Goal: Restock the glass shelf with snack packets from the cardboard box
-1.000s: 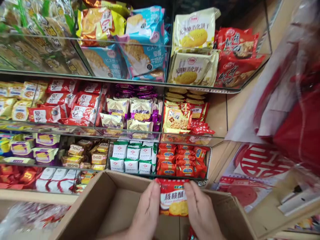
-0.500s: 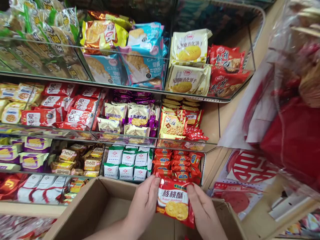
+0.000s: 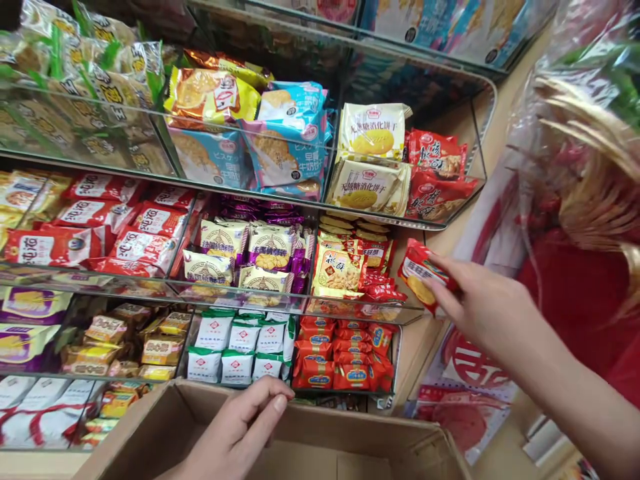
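Pinching red packet [image 3: 417,277] in right hand [image 3: 485,303] above box [image 3: 390,432]; holding left hand [image 3: 235,427] closed over box. Pinch lightly, avoid crushing.

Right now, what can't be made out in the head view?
All in the head view:
Red biscuit packet: right end covered by the right hand; small print blurred.
Left hand: palm hidden by the hand itself, so can't tell whether it holds anything.
Cardboard box: near side cut off by bottom edge.
Blue biscuit packets, top shelf: upper parts cut off by top edge.
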A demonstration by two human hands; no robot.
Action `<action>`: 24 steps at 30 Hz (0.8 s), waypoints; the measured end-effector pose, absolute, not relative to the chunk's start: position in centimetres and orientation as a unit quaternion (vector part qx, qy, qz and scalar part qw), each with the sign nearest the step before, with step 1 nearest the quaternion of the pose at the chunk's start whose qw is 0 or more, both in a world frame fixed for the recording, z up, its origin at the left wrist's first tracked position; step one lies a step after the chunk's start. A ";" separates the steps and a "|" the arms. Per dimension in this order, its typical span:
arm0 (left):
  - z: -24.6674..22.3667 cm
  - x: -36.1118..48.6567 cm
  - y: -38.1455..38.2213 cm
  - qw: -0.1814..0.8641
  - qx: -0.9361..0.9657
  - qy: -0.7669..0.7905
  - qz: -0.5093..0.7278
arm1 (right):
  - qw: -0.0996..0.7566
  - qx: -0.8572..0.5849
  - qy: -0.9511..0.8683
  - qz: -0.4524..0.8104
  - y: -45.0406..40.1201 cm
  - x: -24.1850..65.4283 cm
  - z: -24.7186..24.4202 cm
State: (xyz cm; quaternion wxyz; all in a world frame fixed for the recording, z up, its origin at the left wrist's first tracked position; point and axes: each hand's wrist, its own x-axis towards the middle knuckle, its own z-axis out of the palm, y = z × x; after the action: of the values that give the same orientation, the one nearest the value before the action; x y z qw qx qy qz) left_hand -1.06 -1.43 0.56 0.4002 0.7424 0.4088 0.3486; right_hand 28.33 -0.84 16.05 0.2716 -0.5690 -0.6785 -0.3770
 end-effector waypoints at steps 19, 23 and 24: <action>-2.1 -1.2 -1.3 0.213 0.866 0.357 0.278 | -0.067 -0.731 -0.658 -0.166 10.1 25.9 17.8; -2.5 -1.2 -1.2 0.224 0.872 0.357 0.250 | -0.041 -0.726 -0.674 -0.128 10.4 26.6 17.4; -2.5 -1.1 -1.2 0.228 0.871 0.359 0.245 | -0.022 -0.724 -0.679 -0.120 10.6 26.7 17.1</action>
State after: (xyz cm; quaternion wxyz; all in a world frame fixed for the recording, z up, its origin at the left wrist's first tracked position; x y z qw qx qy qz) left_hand -1.14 -1.21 -2.53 0.2284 0.8712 0.3591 0.2447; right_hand 26.68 10.59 17.14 -0.0217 -0.7237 -0.6792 -0.1202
